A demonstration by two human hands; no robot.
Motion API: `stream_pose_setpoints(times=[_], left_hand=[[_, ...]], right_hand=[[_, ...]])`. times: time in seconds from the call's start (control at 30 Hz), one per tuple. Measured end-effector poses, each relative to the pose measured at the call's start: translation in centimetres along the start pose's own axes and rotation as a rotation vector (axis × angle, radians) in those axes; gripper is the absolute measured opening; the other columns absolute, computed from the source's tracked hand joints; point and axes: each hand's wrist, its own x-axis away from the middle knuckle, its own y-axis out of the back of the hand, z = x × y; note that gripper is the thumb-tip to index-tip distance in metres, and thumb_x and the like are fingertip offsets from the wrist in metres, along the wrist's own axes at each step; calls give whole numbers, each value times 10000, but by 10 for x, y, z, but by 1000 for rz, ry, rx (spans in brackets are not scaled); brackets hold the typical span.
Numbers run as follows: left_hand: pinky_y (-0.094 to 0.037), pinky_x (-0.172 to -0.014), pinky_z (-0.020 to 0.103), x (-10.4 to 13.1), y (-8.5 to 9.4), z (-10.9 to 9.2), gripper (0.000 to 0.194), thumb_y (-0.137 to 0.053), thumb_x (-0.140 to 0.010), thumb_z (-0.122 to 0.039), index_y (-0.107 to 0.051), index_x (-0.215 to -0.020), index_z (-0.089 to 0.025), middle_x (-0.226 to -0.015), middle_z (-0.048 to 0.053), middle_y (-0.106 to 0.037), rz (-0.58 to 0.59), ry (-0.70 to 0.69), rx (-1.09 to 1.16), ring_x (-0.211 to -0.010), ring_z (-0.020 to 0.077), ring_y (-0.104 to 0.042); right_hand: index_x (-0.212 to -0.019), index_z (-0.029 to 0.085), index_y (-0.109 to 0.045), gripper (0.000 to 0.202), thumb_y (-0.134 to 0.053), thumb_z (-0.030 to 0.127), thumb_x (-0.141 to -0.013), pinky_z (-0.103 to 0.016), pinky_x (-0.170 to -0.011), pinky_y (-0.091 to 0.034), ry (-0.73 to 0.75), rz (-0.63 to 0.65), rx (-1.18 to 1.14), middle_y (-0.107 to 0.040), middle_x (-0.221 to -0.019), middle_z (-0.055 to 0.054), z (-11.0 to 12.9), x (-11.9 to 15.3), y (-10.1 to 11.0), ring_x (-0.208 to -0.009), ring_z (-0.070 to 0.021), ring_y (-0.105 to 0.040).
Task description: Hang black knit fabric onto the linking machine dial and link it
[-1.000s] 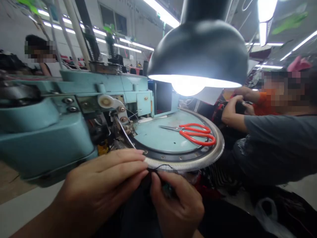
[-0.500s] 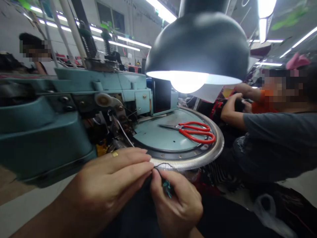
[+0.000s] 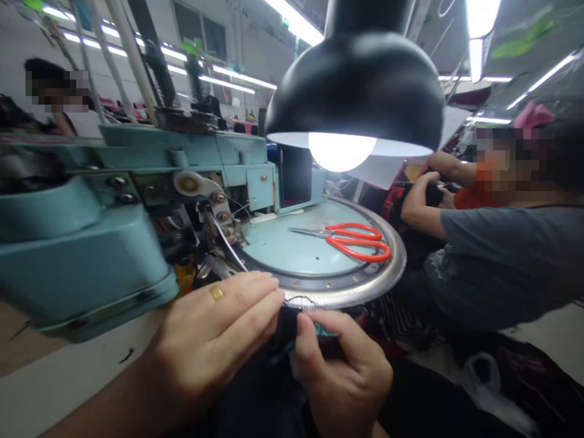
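Note:
My left hand, a gold ring on one finger, reaches to the front rim of the toothed metal ring. Its fingers are pressed together on dark fabric at that rim; the thumb is hidden. To the right, my right hand is closed in a pinch at the fabric's edge just below the teeth. A tuft of teal yarn sticks out by its index finger. One dark thread lies across the teeth. Red-handled scissors rest on the pale teal plate inside the ring.
A black lamp with a lit bulb hangs low over the plate. The teal machine body and its roller arm stand on the left. At right a co-worker in a grey shirt sits close. A clear plastic bag lies low right.
My right hand has moved a little right and down, away from my left fingertips, opening a gap between the hands. The view has shifted slightly; the scissors still lie on the plate.

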Motion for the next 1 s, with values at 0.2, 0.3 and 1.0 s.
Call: stream_pose_setpoints(times=[0.2,0.3,1.0], left_hand=[[-505,-1064,321,-7,6,5,227,-578,-952,-105,-670,-1159,-117,-1186,112,-729,66,-57,2,-1178,201,-645],[-544,-1007,304,-15,9,8,187,-608,-942,-133,-678,-1114,-118,-1118,115,-752,77,-112,-27,-1093,193,-689],[-550,-1006,289,-34,6,3,219,-507,-975,-119,-691,-1092,-109,-1097,122,-762,78,-179,19,-1048,192,-717]], right_hand=[[-726,182,-719,78,-717,155,-799,-178,-558,-568,-33,-22,-38,-724,-610,31,-2,-3,3,-492,-111,-668],[-732,182,-722,72,-719,154,-798,-175,-571,-571,-43,-21,-55,-729,-622,29,-3,-3,5,-508,-110,-673],[-702,170,-739,135,-663,155,-812,-195,-577,-576,-166,37,-126,-708,-594,21,-4,-3,9,-502,-122,-656]])
